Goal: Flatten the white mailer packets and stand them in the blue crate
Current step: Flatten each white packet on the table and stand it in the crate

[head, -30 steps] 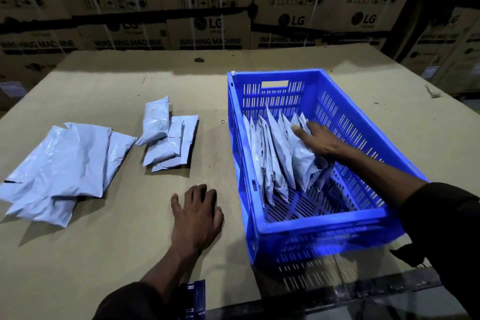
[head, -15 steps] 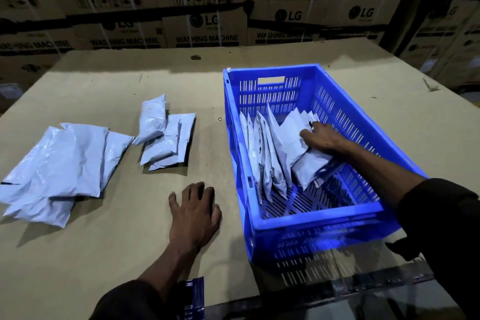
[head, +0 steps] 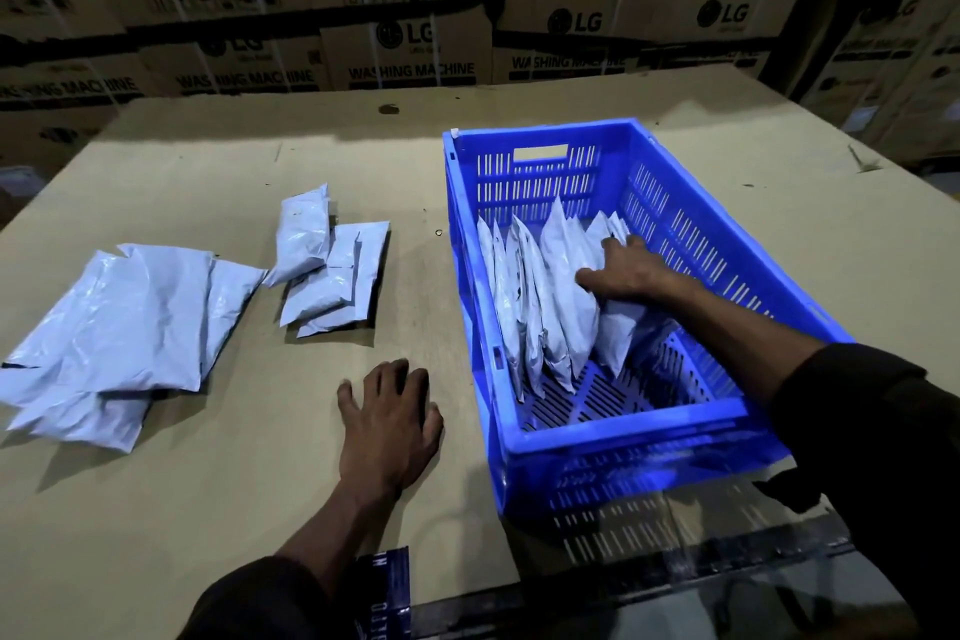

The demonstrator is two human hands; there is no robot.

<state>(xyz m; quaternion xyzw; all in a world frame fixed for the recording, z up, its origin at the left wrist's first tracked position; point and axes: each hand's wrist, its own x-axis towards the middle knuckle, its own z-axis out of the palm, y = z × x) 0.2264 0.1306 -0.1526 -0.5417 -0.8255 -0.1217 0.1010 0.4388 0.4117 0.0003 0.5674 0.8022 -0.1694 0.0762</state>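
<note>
White mailers wait far left: big pile (head: 119, 322), then small pile (head: 332, 270); our left hand (head: 389, 424) lies flat on the cardboard top (head: 208, 509), fingers spread, holding nothing; in the blue crate (head: 623, 437) our right hand (head: 621, 270) presses the standing packets (head: 540, 296) w/ thumb out, fingers hidden; next we'd fetch another & flatten it.
</note>
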